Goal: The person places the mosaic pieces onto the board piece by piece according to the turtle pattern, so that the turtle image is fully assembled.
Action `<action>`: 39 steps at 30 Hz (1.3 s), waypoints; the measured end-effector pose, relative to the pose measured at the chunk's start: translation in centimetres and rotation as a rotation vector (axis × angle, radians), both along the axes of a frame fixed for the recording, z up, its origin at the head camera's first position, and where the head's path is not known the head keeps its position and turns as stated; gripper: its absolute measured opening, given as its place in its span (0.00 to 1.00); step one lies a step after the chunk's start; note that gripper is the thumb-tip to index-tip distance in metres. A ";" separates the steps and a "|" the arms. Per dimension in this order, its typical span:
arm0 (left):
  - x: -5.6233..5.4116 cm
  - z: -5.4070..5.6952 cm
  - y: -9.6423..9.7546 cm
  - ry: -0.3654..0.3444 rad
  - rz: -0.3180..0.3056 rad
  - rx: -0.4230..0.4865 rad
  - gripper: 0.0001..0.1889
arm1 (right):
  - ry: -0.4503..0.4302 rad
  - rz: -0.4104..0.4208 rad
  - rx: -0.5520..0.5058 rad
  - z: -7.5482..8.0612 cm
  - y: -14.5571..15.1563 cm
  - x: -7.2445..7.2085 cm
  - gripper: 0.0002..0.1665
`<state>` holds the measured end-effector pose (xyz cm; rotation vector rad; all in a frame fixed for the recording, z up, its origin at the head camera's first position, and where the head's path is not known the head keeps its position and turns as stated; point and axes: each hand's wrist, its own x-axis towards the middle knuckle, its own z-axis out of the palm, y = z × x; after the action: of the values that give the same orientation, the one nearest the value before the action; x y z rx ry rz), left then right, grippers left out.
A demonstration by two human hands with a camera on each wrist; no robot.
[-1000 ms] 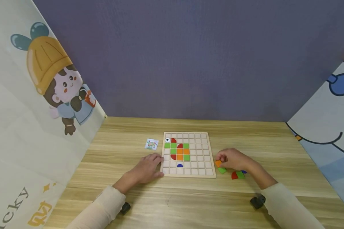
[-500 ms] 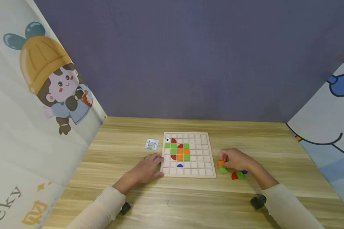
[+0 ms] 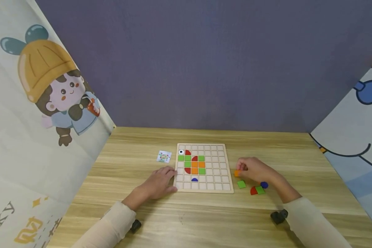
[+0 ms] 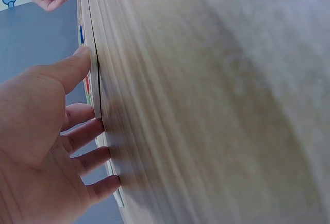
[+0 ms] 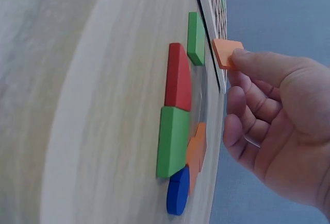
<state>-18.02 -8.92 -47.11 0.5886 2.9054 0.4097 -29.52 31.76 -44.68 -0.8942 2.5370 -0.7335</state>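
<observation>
My right hand [image 3: 255, 170] pinches an orange square tile [image 5: 223, 54] between thumb and fingers, raised above the table at the right of the wooden grid board [image 3: 217, 167]. My left hand [image 3: 159, 182] rests at the board's left edge, its fingers spread and lightly bent along the rim. On the board lie green, orange and red tiles, a white eye tile [image 3: 181, 152] and a blue half-round [image 3: 194, 179]. Below the right hand are a loose green square [image 3: 241, 184], a red quarter-round [image 3: 253, 190] touching another green tile [image 3: 260, 189], and blue pieces [image 3: 264, 185].
A small printed card [image 3: 164, 156] lies left of the board. More orange tiles [image 5: 197, 149] show behind the red and green ones in the right wrist view, hidden by my hand from the head. A dark partition [image 3: 210, 69] stands at the table's back edge.
My right hand has lifted the orange tile up and away from the green square, which now lies alone. The blue pieces have come into fuller view. My left hand has stayed still.
</observation>
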 end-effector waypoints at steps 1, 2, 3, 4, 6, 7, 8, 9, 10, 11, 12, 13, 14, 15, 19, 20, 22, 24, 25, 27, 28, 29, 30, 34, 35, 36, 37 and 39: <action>0.0 0.0 0.0 0.000 0.001 0.000 0.34 | 0.005 -0.004 -0.003 -0.1 -0.1 -0.1 0.05; 0.0 0.0 0.0 0.000 0.003 -0.001 0.34 | 0.012 -0.008 -0.005 -0.2 -0.2 -0.2 0.05; 0.0 0.0 0.0 0.000 0.004 -0.002 0.34 | 0.016 -0.012 -0.008 -0.2 -0.3 -0.2 0.04; 0.1 0.0 0.1 -0.001 0.006 -0.001 0.34 | 0.021 -0.011 -0.014 -0.2 -0.5 -0.2 0.04; 0.1 0.0 0.1 -0.003 0.010 -0.001 0.34 | 0.029 -0.005 -0.030 -0.2 -0.7 -0.3 0.04; 0.1 -0.1 0.1 -0.003 0.011 -0.002 0.34 | 0.030 -0.005 -0.035 -0.2 -0.9 -0.3 0.03; 0.1 -0.1 0.1 -0.004 0.012 -0.001 0.34 | 0.032 -0.004 -0.042 -0.2 -1.0 -0.4 0.03; 0.1 -0.1 0.1 -0.005 0.012 0.000 0.34 | 0.031 -0.005 -0.050 -0.1 -1.2 -0.4 0.03; 0.1 -0.1 0.1 -0.005 0.013 0.002 0.34 | 0.031 -0.010 -0.059 -0.1 -1.4 -0.5 0.04; 0.1 -0.1 0.1 -0.006 0.013 0.002 0.34 | 0.030 -0.017 -0.066 0.0 -1.6 -0.5 0.04; 0.1 -0.1 0.1 -0.005 0.013 0.003 0.34 | 0.032 -0.026 -0.071 0.0 -1.8 -0.5 0.04; 0.1 -0.1 0.1 -0.005 0.013 0.004 0.34 | 0.035 -0.035 -0.079 0.1 -2.0 -0.5 0.04; 0.1 -0.1 0.1 -0.005 0.013 0.005 0.34 | 0.036 -0.045 -0.089 0.1 -2.3 -0.6 0.04; 0.1 -0.1 0.1 -0.003 0.013 0.004 0.34 | 0.039 -0.056 -0.096 0.2 -2.5 -0.6 0.04; 0.2 -0.2 0.1 0.005 0.012 -0.001 0.34 | 0.056 -0.072 -0.112 0.2 -3.5 -0.9 0.03; 0.2 -0.2 0.1 0.007 0.012 0.001 0.34 | 0.055 -0.075 -0.116 0.1 -3.8 -0.9 0.02; 0.2 -0.2 0.1 0.009 0.010 0.001 0.34 | 0.057 -0.076 -0.124 0.0 -4.4 -1.1 0.03; 0.2 -0.3 0.1 0.009 0.010 0.003 0.34 | 0.060 -0.082 -0.132 -0.1 -5.0 -1.3 0.03; 0.2 -0.3 0.1 0.010 0.010 0.004 0.34 | 0.054 -0.088 -0.137 -0.2 -5.3 -1.3 0.03; 0.2 -0.3 0.1 0.011 0.009 0.005 0.34 | 0.047 -0.098 -0.145 -0.3 -5.8 -1.5 0.03; 0.2 -0.3 0.1 0.011 0.009 0.005 0.34 | 0.046 -0.103 -0.146 -0.3 -6.1 -1.6 0.03; 0.2 -0.4 0.1 0.013 0.009 0.007 0.34 | 0.043 -0.110 -0.148 -0.4 -6.4 -1.7 0.03; 0.2 -0.4 0.1 0.015 0.008 0.007 0.34 | 0.038 -0.117 -0.150 -0.4 -6.6 -1.8 0.03; 0.2 -0.5 0.2 0.019 0.009 0.009 0.34 | 0.038 -0.119 -0.161 -0.5 -7.5 -2.2 0.03; 0.3 -0.5 0.2 0.019 0.009 0.008 0.34 | 0.035 -0.120 -0.164 -0.6 -7.7 -2.2 0.03; 0.3 -0.5 0.2 0.019 0.011 0.008 0.34 | 0.034 -0.118 -0.166 -0.6 -7.9 -2.3 0.03; 0.3 -0.4 0.2 0.018 0.012 0.009 0.34 | 0.034 -0.116 -0.167 -0.7 -8.1 -2.4 0.03; 0.3 -0.4 0.2 0.017 0.014 0.011 0.34 | 0.028 -0.121 -0.164 -0.9 -8.4 -2.6 0.02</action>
<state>-17.72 -8.68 -47.52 0.5770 2.9272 0.4241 -32.12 23.32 -45.56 -0.8114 2.6037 -0.9852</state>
